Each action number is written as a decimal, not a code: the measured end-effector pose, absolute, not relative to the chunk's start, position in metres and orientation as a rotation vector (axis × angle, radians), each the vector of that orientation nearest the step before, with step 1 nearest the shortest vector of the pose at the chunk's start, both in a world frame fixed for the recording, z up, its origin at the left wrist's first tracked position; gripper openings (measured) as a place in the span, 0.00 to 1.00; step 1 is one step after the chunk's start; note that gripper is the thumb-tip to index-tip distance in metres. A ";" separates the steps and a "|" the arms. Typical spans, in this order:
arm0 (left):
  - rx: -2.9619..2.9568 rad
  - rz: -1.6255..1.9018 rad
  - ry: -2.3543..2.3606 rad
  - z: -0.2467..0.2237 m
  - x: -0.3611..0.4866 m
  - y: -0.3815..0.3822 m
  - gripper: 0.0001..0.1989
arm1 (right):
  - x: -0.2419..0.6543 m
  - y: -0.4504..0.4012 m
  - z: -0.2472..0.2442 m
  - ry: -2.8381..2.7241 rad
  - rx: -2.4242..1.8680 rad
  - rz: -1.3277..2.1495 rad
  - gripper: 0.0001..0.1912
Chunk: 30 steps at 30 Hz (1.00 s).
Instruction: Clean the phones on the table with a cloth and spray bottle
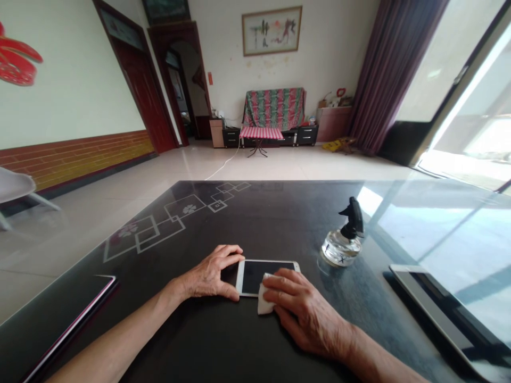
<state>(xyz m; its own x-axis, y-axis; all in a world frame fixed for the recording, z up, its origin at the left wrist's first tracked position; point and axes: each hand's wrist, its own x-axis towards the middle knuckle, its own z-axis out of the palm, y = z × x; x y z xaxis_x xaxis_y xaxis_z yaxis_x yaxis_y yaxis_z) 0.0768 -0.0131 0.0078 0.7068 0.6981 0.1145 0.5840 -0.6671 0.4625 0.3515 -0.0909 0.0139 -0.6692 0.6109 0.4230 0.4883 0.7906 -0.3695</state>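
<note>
A white phone [252,276] with a dark screen lies flat on the black table [191,340]. My left hand [211,274] holds its left end between thumb and fingers. Bent over a folded white cloth [265,301], my right hand [301,303] presses it on the right part of the phone's screen and lower edge. The phone's lower right corner is hidden under that hand. Behind and right of the phone stands a clear spray bottle [342,247] with a black trigger head.
A tablet [435,308] lies at the table's right side. Another flat device [72,324] with a pale edge is at the left. Beyond the table are a white chair [16,183] and a small table with a striped cloth [261,132].
</note>
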 end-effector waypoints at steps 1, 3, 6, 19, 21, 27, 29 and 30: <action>2.519 0.407 0.987 0.007 0.077 -0.011 0.39 | 0.348 -0.090 0.014 -2.443 -0.812 0.312 0.15; 2.515 0.415 0.967 0.007 0.076 -0.010 0.39 | 0.341 -0.087 0.015 -2.451 -0.804 0.326 0.15; 2.515 0.390 0.917 0.007 0.073 -0.009 0.39 | 0.327 -0.083 0.017 -2.470 -0.799 0.335 0.15; 2.503 0.318 1.010 0.004 0.072 -0.018 0.41 | 0.345 -0.085 0.015 -2.383 -0.961 0.219 0.14; 2.507 0.347 1.025 0.002 0.073 -0.018 0.41 | 0.361 -0.086 0.014 -2.363 -1.017 0.187 0.14; 2.532 0.500 1.035 -0.005 0.079 -0.017 0.37 | 0.384 -0.084 0.013 -2.271 -1.178 0.074 0.14; 2.538 0.511 1.044 -0.005 0.080 -0.016 0.36 | 0.381 -0.081 0.012 -2.228 -1.216 0.057 0.14; 2.541 0.513 1.044 -0.005 0.081 -0.016 0.36 | 0.378 -0.079 0.011 -2.210 -1.233 0.059 0.14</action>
<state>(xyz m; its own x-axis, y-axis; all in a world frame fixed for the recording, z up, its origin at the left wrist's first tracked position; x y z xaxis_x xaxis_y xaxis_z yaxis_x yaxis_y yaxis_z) 0.0806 -0.0163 -0.0046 0.6640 0.7214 0.1966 0.5964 -0.6696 0.4427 0.3779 -0.0792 0.0111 -0.3874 0.7874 0.4795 0.7605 0.5670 -0.3166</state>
